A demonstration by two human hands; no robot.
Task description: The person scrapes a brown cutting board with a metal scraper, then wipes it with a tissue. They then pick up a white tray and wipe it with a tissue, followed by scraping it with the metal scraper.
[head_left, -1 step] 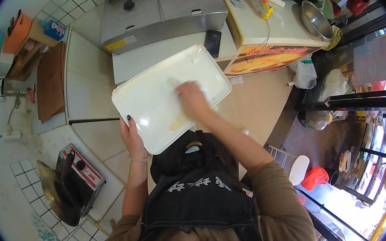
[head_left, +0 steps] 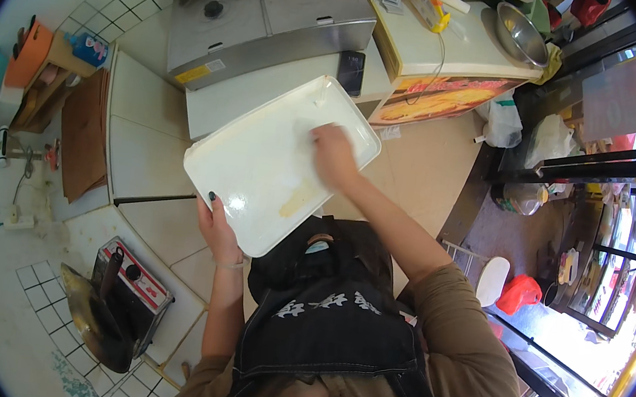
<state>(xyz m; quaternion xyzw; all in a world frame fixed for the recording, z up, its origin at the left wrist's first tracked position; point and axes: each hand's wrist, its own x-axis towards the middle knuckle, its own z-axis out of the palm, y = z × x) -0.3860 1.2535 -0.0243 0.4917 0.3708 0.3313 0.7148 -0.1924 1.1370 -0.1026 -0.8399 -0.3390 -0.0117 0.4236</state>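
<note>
A white rectangular tray [head_left: 258, 167] is held tilted in front of my black apron. Yellowish smears mark its surface near the corner closest to me. My left hand [head_left: 220, 232] grips the tray's lower left edge, its dark-nailed thumb over the rim and the fingers hidden underneath. Over the right half of the tray is my right hand [head_left: 335, 158], its fingers curled and pressed to the surface. Motion blurs it, and whatever it may hold is hidden under the palm.
Beyond the tray, a phone [head_left: 351, 73] lies on a white counter before a steel fryer [head_left: 275, 27]. A steel bowl [head_left: 521, 33] and a yellow packet [head_left: 427, 4] are on the right-hand counter. At lower left, a wok [head_left: 93, 318] leans by a portable stove [head_left: 135, 275].
My right hand has slid a short way to the right across the tray. My left hand and the tray have barely shifted.
</note>
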